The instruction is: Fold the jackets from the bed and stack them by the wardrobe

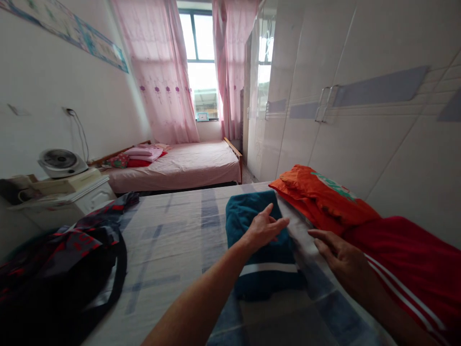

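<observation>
A teal garment (248,209) with one white stripe lies folded into a rectangle on the bed's checked sheet (169,216). Over its upper right part is my left hand (264,226), fingers stretched out and apart; whether it touches the cloth I cannot tell. My right hand (333,250) is to the right of the teal garment, holding nothing, its fingers extended. Close by it lie an orange garment (306,192) with green and white print and a dark red garment (403,250) with white side stripes.
Dark clothes with red print (82,240) are heaped at the left. A fan (59,161) stands on a white cabinet (97,194). Beyond is a second bed (194,161) with folded pink bedding (146,153). The white wardrobe (306,139) lines the right side.
</observation>
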The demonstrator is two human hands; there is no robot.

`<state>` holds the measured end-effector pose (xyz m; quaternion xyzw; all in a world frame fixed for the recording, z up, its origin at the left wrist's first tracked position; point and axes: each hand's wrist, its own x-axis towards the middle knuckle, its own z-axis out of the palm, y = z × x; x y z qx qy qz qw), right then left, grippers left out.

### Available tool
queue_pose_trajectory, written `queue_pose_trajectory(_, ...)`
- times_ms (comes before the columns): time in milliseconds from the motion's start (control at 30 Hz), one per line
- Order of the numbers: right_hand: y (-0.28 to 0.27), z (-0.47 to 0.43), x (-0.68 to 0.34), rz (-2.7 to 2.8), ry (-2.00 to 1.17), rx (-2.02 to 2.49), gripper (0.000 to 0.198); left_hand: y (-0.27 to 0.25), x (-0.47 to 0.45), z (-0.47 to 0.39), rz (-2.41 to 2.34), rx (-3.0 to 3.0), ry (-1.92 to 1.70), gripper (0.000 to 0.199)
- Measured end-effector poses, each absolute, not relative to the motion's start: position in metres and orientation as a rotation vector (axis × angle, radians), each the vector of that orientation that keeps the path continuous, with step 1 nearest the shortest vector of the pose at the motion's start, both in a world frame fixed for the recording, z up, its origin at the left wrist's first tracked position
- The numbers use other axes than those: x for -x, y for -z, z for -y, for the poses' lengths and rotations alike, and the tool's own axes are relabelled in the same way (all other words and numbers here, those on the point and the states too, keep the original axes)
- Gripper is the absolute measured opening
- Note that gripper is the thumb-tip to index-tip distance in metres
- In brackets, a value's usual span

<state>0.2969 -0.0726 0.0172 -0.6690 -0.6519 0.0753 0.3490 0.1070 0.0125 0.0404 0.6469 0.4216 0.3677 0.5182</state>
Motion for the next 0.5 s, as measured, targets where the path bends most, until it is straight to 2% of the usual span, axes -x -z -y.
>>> queue_pose_trajectory(67,-0.024,0.065,-0.295,1.696,-0.151,1.702,0.043,-0.037,-0.093,-0.003,-1.117,-1.909,-0.995,0.049)
queue_pose_trajectory(133,-0.033,0.054,-0.282,1.777,-0.113,1.621,0.049,-0.035,-0.069,0.008,-1.244,-2.228,-1.088,0.036)
queue_pose_trajectory(200,-0.04,0.039,-0.263,1.926,-0.078,1.524,0.054,-0.032,-0.045,0.02,-1.294,-2.444,-1.047,0.037)
queue_pose_trajectory(367,-0.038,-0.013,-0.209,2.278,-0.118,1.428,0.056,-0.004,-0.022,0.043,-1.184,-2.729,-0.676,0.052)
queue_pose_trajectory(500,-0.007,-0.059,-0.181,2.438,-0.247,1.528,0.058,0.016,-0.034,0.049,-1.202,-2.743,-0.646,0.047)
